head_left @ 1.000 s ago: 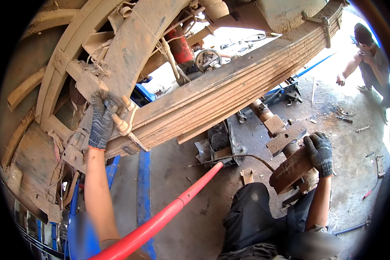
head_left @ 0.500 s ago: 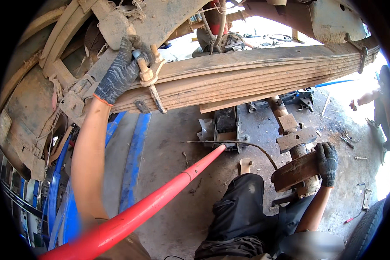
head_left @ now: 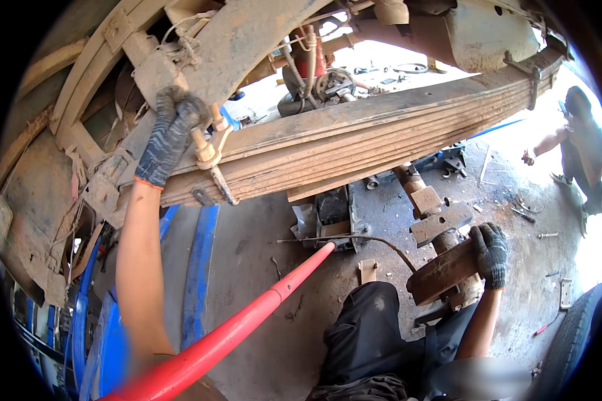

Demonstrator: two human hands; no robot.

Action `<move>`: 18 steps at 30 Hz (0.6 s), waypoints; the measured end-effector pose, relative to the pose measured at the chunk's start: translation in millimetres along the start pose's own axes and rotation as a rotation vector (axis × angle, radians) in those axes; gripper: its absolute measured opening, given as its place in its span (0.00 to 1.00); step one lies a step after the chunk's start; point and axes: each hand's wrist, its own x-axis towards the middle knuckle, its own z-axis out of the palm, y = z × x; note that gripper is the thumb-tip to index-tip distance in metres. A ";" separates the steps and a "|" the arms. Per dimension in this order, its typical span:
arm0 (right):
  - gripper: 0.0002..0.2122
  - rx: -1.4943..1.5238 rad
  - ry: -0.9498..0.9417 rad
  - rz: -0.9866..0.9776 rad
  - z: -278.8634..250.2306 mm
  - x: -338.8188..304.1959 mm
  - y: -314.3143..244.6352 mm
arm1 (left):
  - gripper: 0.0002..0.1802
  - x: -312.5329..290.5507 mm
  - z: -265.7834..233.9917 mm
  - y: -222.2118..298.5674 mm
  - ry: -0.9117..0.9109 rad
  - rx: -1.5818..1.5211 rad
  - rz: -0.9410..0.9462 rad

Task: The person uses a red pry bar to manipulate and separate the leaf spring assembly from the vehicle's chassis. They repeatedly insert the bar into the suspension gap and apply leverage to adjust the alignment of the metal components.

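My left hand [head_left: 170, 134], in a grey knitted glove, is raised beside the rusty frame at the near end of the leaf spring [head_left: 354, 137]. Its fingers are curled closed, and whatever is inside them is hidden. Just right of them, two threaded ends of a U-bolt [head_left: 207, 155] stand up through a plate and nut on the spring. Lower right, my gloved right hand [head_left: 491, 255] grips the edge of a rusty curved brake shoe [head_left: 441, 273] on an axle [head_left: 429, 200].
A long red bar [head_left: 247, 317] slants across from lower left to a dark jack-like block [head_left: 334, 210]. Blue beams [head_left: 199, 274] lie at left. Another person [head_left: 578, 144] stands at far right. A tyre [head_left: 568, 341] sits lower right; tools and debris litter the floor.
The view has shifted, so the spring appears further left and lower. My left hand has shifted slightly off the U-bolt end. My right hand stays on the brake shoe. More of the other person shows.
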 end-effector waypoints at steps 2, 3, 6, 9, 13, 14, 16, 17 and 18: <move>0.11 -0.003 -0.006 -0.019 -1.3 1.9 -9.3 | 0.16 -0.5 -3.1 -0.9 0.016 -0.079 0.042; 0.11 -0.003 -0.009 -0.030 -1.6 0.7 -10.8 | 0.15 0.8 -2.9 -3.1 0.023 -0.001 0.024; 0.11 -0.042 0.021 -0.049 2.6 1.5 -6.8 | 0.13 14.5 -24.6 -5.9 0.010 0.151 0.037; 0.11 -0.048 -0.018 -0.025 0.1 2.6 -9.0 | 0.14 7.6 -24.5 -13.4 -0.040 -0.013 -0.048; 0.12 -0.051 0.013 -0.025 -2.7 -0.8 1.8 | 0.12 -3.9 12.7 15.4 -0.025 -0.157 -0.189; 0.12 -0.047 0.013 -0.026 -2.0 -0.9 3.6 | 0.12 -7.3 13.2 16.8 -0.018 -0.042 -0.112; 0.12 -0.040 0.014 -0.027 -0.3 -2.4 6.7 | 0.13 -11.4 18.4 19.5 -0.007 0.190 0.041; 0.11 -0.026 -0.014 -0.037 4.6 1.8 -0.9 | 0.13 -8.3 6.8 14.9 -0.076 -0.507 -0.219; 0.11 -0.016 -0.029 -0.054 11.4 3.1 -5.1 | 0.12 -0.7 -6.7 0.0 -0.132 -1.208 -0.463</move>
